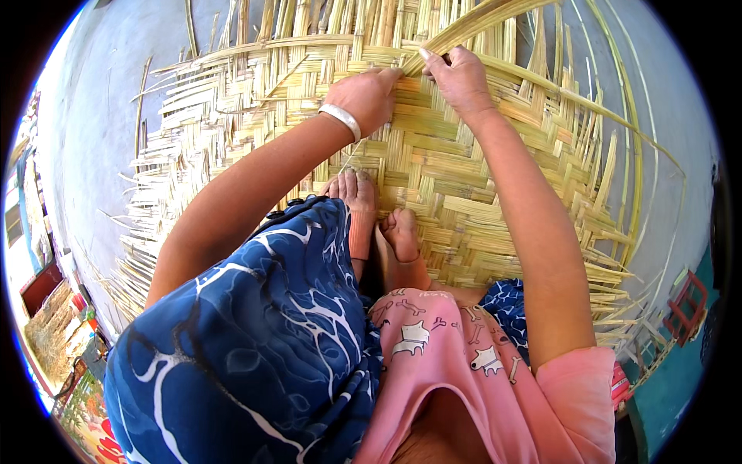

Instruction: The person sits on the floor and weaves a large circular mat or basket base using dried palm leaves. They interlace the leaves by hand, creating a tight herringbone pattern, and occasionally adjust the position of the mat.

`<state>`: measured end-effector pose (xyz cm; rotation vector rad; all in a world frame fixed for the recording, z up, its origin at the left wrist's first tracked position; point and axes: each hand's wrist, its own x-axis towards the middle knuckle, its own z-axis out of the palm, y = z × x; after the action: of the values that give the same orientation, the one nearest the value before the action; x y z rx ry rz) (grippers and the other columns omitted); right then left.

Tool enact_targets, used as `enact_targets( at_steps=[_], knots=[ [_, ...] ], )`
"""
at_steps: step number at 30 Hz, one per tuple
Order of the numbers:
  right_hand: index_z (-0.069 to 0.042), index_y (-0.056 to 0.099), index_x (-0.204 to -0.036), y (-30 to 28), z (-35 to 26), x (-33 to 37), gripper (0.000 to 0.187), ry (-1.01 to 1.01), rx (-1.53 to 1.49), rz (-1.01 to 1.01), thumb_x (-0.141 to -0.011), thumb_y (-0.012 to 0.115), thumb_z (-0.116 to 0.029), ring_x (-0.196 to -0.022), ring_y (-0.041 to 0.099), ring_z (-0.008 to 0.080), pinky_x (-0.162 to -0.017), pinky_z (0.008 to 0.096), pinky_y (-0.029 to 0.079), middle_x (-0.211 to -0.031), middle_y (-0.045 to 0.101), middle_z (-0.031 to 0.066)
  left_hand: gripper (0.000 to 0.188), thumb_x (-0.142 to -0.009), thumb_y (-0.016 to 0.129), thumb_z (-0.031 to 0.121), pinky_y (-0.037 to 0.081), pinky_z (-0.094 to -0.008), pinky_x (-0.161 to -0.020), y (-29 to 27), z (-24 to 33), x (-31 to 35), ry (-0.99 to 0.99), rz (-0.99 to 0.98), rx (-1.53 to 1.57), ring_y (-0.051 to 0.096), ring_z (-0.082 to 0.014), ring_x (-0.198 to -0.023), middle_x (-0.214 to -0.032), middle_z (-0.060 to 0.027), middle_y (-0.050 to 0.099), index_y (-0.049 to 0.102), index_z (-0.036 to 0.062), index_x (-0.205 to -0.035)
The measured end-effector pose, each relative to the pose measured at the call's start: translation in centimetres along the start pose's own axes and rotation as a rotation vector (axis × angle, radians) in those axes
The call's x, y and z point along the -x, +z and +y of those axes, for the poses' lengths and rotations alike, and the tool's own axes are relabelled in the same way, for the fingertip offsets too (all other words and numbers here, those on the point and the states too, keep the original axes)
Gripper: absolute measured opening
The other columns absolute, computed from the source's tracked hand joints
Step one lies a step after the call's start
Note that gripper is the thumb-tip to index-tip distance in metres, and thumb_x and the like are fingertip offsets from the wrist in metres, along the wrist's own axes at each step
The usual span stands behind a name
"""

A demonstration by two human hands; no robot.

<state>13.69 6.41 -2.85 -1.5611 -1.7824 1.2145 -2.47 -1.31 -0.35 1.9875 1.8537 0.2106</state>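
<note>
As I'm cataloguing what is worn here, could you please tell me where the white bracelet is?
In the head view, the bracelet is in the upper half, slightly left of centre, around the wrist of the left hand, over the mat.

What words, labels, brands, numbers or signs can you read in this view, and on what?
No text can be read with confidence.
Pink shirt: pale lettering near the dog and bone prints, too small to read.
Woven mat: no lettering visible.
White bracelet: none visible.
Blue patterned cloth: none visible.
</note>
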Motion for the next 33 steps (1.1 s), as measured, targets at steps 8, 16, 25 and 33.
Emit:
enact_targets(
  at_steps=[8,16,25,33],
  knots=[
    [0.003,0.055,-0.073,0.0,0.3,-1.3,0.039,-0.065,0.006,-0.053,-0.082,0.064,-0.034,-0.061,0.055,0.0279,-0.062,0.0377,0.046,-0.067,0.059,0.0166,0.024,-0.084,0.049,0.021,0.050,-0.0439,-0.073,0.2,1.6,-1.7,-0.195,-0.092,0.001,0.064,-0.0342,-0.079,-0.082,-0.0167,0.066,0.057,0.0092,-0.102],
    [0.005,0.059,-0.085,-0.1,-1.4,-3.6,0.044,-0.194,0.289,-0.225,-0.080,0.063,-0.039,-0.080,0.061,0.0355,-0.073,0.0417,0.048,-0.084,0.062,0.0229,0.025,-0.079,0.053,0.019,0.050,-0.0409,-0.075,0.2,1.4,-2.3,-0.205,-0.091,0.003,0.064,-0.0325,-0.081,-0.085,-0.0159,0.067,0.058,0.0079,-0.101],
    [0.007,0.057,-0.092,-1.0,-3.9,-3.8,0.037,-0.054,0.188,-0.427,-0.083,0.066,-0.027,-0.058,0.061,0.0190,-0.059,0.0318,0.052,-0.069,0.064,0.0133,0.023,-0.082,0.059,0.019,0.051,-0.0322,-0.065,-1.8,-2.7,-4.1,-0.094,0.040,0.282,0.063,-0.0205,-0.067,-0.079,-0.0119,0.066,0.061,0.0016,-0.097],
    [-0.004,0.060,-0.089,-2.2,-5.6,-5.9,0.027,0.227,0.132,-0.450,-0.086,0.061,-0.031,-0.075,0.064,0.0154,-0.067,0.0305,0.052,-0.085,0.066,0.0081,0.017,-0.086,0.061,0.016,0.051,-0.0221,-0.056,-3.0,-5.4,-1.8,-0.370,-0.009,0.764,0.058,-0.0082,-0.060,-0.074,-0.0038,0.063,0.060,0.0004,-0.093]
  ],
)
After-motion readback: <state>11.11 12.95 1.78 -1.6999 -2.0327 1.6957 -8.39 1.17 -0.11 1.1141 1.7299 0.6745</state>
